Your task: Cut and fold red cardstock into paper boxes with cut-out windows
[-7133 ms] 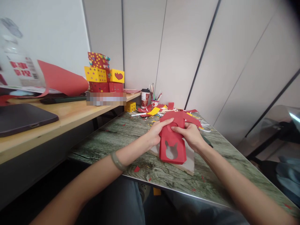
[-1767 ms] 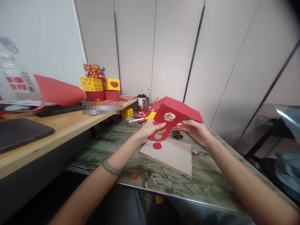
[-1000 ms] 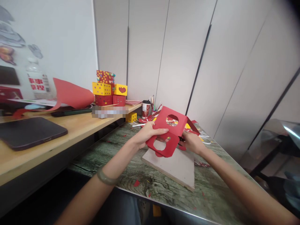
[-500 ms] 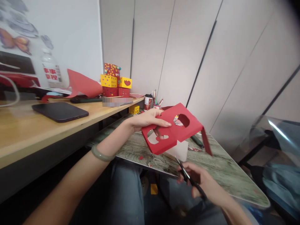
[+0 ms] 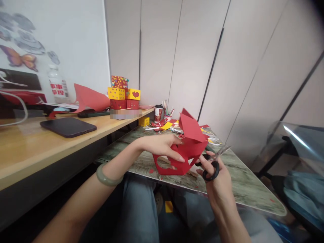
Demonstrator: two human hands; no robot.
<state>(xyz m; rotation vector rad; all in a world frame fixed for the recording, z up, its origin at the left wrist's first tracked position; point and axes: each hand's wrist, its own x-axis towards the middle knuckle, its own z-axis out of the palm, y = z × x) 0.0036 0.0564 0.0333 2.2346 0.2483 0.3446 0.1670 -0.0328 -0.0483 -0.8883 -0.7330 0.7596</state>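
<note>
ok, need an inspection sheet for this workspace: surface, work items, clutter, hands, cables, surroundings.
Surface: wood-grain tabletop, small red scraps near the front edge.
Work items: folded red paper with cut-outs; black-handled scissors, blades pointing away from it.
Clutter: yellow and red paper offcuts at the far end, beside the lidded paper cup and pen pot.
Hands: left grips the paper; right holds the scissors.
Cables: white cable at the wooden shelf's left end; on tabletop, nothing seen.
Surroundings: grey wall panels behind.
</note>
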